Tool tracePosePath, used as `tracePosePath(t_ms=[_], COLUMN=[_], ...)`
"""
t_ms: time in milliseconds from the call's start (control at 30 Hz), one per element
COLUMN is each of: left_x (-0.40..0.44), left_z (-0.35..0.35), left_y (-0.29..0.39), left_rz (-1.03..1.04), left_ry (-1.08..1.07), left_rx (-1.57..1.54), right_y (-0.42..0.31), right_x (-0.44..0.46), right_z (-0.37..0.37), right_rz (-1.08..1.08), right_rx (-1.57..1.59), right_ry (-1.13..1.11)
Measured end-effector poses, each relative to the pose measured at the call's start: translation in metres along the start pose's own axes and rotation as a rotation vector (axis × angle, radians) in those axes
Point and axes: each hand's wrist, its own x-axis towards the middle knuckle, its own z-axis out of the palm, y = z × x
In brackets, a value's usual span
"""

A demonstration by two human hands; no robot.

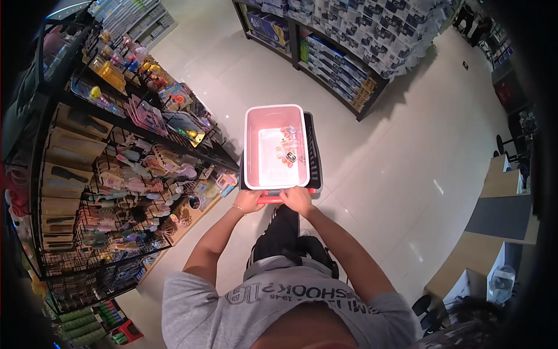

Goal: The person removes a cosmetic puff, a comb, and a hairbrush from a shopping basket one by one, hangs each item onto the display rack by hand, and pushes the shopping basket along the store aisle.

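Both of my hands are closed round the red handle of a dark basket. My left hand grips its left end, and my right hand grips its right end. A pink bin with a white rim rests on top of the basket and hides most of it. Inside the bin, toward its right side, lie several small items in clear and orange wrapping; their details are too small to tell.
Racks of brushes and combs stand close on the left. A dark shelf with boxes is ahead to the right. Wooden counters line the right side. Green items sit at the lower left. Shiny tiled floor lies between.
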Motion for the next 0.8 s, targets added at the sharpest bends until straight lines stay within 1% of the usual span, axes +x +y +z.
tracePosePath(t_ms=[100, 167, 333, 400, 433, 467, 567, 633, 667, 733, 767, 800], left_x=[0.032, 0.050, 0.095, 0.112, 0.122, 0.130, 0.160, 0.177, 0.185, 0.201, 0.208, 0.214], left_z=[-0.009, -0.009, -0.006, -0.008, -0.013, -0.014, -0.018, -0.018, -0.017, -0.022, -0.024, -0.023], left_y=[-0.015, -0.027, -0.057, -0.064, -0.064, -0.065, -0.075, -0.083, -0.087, -0.092, -0.094, -0.094], left_rz=[-0.015, -0.055, -0.081, -0.122, -0.127, -0.136, -0.201, -0.233, -0.261, -0.308, -0.340, -0.366], left_ry=[0.008, 0.009, 0.041, 0.017, 0.067, 0.065, 0.111, 0.118, 0.124, 0.131, 0.143, 0.149], left_rx=[-0.013, -0.053, -0.102, -0.063, -0.098, -0.103, -0.113, -0.107, -0.104, -0.112, -0.117, -0.113], right_y=[0.007, 0.008, 0.021, 0.025, 0.032, 0.039, 0.047, 0.055, 0.059, 0.060, 0.062, 0.066], right_x=[0.040, 0.059, 0.119, 0.141, 0.153, 0.165, 0.204, 0.230, 0.243, 0.268, 0.281, 0.290], right_z=[-0.013, -0.019, -0.032, -0.040, -0.038, -0.039, -0.050, -0.055, -0.057, -0.064, -0.069, -0.070], right_rz=[0.011, -0.032, -0.070, -0.135, -0.151, -0.215, -0.234, -0.308, -0.315, -0.289, -0.254, -0.274], right_rx=[-0.003, 0.002, -0.037, -0.048, -0.059, -0.069, -0.047, 0.001, 0.006, -0.058, -0.068, -0.063], right_ry=[-0.034, -0.006, -0.061, 0.001, 0.014, 0.051, 0.032, 0.077, 0.068, -0.032, -0.122, -0.140])
